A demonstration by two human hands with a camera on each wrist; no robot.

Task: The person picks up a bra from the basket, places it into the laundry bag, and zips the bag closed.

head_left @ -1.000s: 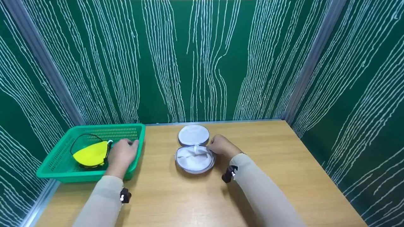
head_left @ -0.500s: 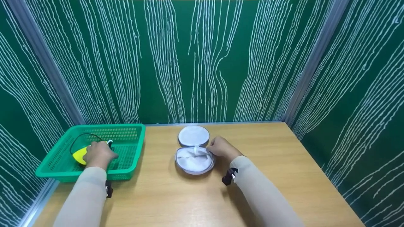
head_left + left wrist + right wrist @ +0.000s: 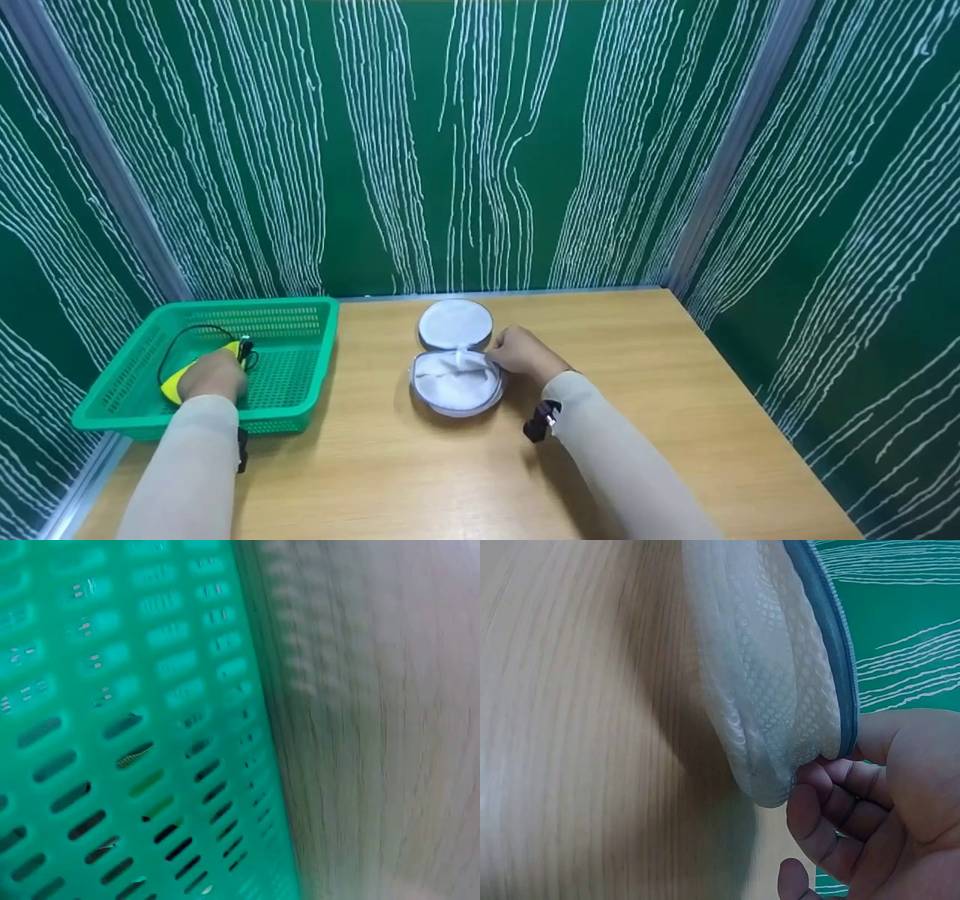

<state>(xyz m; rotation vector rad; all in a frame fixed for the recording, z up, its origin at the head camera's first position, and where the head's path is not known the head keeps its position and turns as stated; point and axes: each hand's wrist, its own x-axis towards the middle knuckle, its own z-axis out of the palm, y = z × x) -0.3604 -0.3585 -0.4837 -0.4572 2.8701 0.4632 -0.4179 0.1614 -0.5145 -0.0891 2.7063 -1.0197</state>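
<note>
In the head view my left hand (image 3: 214, 377) reaches into the green basket (image 3: 321, 360) and grips a yellow cup-shaped thing (image 3: 171, 385) with thin black straps. Its fingertips are hidden, and the left wrist view takes in only the basket's slotted wall and wood. My right hand (image 3: 519, 349) pinches the right rim of a round white laundry bag (image 3: 454, 394), standing unzipped with its lid (image 3: 455, 324) folded back. Close up in the right wrist view, thumb and fingertips hold the bag's grey zipper edge (image 3: 838, 667) beside its mesh side.
A wooden table (image 3: 420, 480) carries the basket at the left and the bag at the middle. Behind the table's back edge rises a green wall (image 3: 360, 247) with wavy white lines. Another such panel (image 3: 847, 262) closes the right side.
My left hand has moved left and down from the basket's right part onto the yellow thing, which now lies tilted and shifted slightly. The right hand has kept its place on the bag's rim.
</note>
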